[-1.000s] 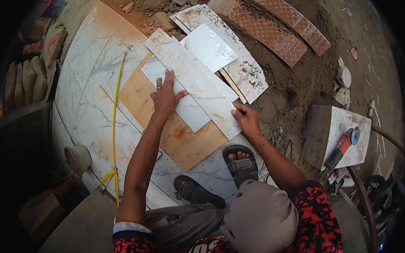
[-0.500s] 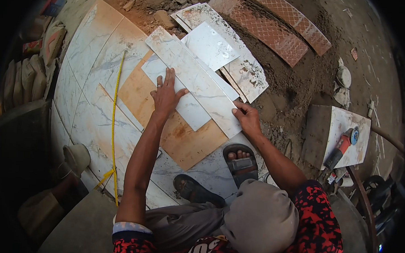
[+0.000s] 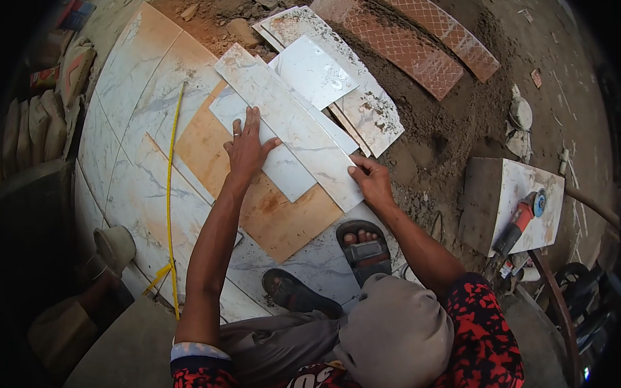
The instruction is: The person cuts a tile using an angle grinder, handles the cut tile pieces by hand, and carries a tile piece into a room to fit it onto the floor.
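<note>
My left hand [image 3: 247,147] lies flat with fingers spread on a white tile piece [image 3: 288,176], its fingertips near the edge of a long marbled tile strip [image 3: 292,118]. The strip slants across the pile, overlapping the white piece. At the strip's near right end, my right hand [image 3: 371,181] grips its edge between thumb and fingers; part of those fingers is hidden. Beneath both pieces is an orange-brown tile board [image 3: 275,220]. A smaller white tile [image 3: 315,74] rests beyond the strip, on top of dirt-spotted tiles [image 3: 378,114].
A yellow tape measure [image 3: 170,189] stretches over marbled floor tiles [image 3: 132,112] at left, near a bucket [image 3: 115,247]. An angle grinder [image 3: 518,225] rests on a block [image 3: 551,192] at right. Red patterned tiles [image 3: 391,46] lie in dirt behind. My sandalled feet [image 3: 363,247] are close to the board.
The whole view has shifted slightly, so everything appears a little further left. Both hands keep their places on the tiles, and the strip has not visibly moved against the pile.
</note>
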Action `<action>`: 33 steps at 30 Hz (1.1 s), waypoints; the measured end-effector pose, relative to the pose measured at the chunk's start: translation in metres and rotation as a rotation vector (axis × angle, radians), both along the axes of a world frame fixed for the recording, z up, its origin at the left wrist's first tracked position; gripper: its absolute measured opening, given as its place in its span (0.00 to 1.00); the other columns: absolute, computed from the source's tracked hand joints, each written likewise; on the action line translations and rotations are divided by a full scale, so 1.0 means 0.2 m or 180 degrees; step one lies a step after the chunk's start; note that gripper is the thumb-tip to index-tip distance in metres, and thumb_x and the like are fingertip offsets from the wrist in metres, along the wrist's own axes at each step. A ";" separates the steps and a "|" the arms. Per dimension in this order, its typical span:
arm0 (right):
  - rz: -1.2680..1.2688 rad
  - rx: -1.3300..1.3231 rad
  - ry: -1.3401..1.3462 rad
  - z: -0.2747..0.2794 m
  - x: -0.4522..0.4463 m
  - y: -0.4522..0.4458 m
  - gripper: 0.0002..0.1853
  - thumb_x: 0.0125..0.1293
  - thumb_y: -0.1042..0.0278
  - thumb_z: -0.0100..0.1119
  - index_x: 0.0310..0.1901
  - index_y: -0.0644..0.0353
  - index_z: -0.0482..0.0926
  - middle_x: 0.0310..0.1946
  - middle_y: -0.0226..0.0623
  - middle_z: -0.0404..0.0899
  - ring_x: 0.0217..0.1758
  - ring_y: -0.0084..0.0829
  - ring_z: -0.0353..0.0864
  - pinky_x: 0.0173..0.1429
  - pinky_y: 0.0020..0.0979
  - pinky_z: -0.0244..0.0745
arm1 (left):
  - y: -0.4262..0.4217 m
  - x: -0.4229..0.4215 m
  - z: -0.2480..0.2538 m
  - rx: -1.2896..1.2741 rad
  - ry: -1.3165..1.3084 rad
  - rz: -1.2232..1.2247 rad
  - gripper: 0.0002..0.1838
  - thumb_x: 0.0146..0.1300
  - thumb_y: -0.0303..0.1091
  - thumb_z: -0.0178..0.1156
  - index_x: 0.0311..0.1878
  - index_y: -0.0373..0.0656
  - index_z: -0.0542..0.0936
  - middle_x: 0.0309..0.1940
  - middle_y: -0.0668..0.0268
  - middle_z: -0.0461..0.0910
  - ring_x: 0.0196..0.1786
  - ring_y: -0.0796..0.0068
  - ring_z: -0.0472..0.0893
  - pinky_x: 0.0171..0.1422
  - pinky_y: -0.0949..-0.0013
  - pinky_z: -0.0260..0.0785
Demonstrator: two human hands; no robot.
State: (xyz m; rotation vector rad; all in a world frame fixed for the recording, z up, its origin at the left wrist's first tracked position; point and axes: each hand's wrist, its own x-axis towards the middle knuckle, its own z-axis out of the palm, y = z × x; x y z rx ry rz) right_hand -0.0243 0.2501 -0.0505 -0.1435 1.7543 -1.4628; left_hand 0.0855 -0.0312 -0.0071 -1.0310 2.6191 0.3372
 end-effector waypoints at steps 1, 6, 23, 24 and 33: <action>-0.0021 0.0004 -0.0036 0.01 0.00 0.00 0.16 0.66 0.74 0.62 0.54 0.68 0.81 0.42 0.35 0.85 0.42 0.21 0.80 0.48 0.24 0.75 | 0.00 0.00 0.00 0.0000 0.0000 -0.0001 0.53 0.59 0.62 0.63 0.80 0.52 0.48 0.81 0.68 0.48 0.78 0.46 0.53 0.64 0.29 0.59; -0.0031 -0.0035 -0.0002 0.02 0.00 0.00 0.16 0.66 0.73 0.63 0.54 0.69 0.81 0.42 0.35 0.85 0.42 0.20 0.80 0.47 0.24 0.75 | 0.00 0.00 0.01 0.0008 -0.0004 0.0002 0.53 0.59 0.61 0.64 0.80 0.51 0.48 0.81 0.68 0.49 0.78 0.46 0.53 0.64 0.31 0.60; 0.0065 -0.0060 -0.0056 0.00 0.00 0.01 0.17 0.66 0.73 0.63 0.56 0.69 0.80 0.45 0.37 0.85 0.45 0.22 0.81 0.51 0.25 0.75 | 0.00 0.00 0.00 0.0036 0.0000 0.0017 0.53 0.59 0.60 0.64 0.80 0.52 0.47 0.81 0.69 0.48 0.78 0.48 0.52 0.64 0.31 0.60; 0.0070 -0.0063 -0.0058 0.00 0.00 0.01 0.17 0.66 0.73 0.63 0.56 0.69 0.80 0.45 0.37 0.85 0.45 0.22 0.81 0.51 0.25 0.75 | 0.00 0.00 0.01 0.0040 -0.0010 0.0022 0.53 0.59 0.60 0.64 0.80 0.52 0.47 0.81 0.70 0.48 0.79 0.49 0.52 0.64 0.30 0.59; 0.0080 0.0080 -0.0119 -0.02 0.00 0.01 0.17 0.66 0.73 0.63 0.55 0.69 0.80 0.44 0.36 0.85 0.44 0.22 0.80 0.50 0.25 0.76 | 0.00 0.00 0.01 0.0021 -0.0047 0.0022 0.52 0.60 0.61 0.63 0.80 0.52 0.48 0.81 0.70 0.47 0.79 0.49 0.51 0.65 0.30 0.58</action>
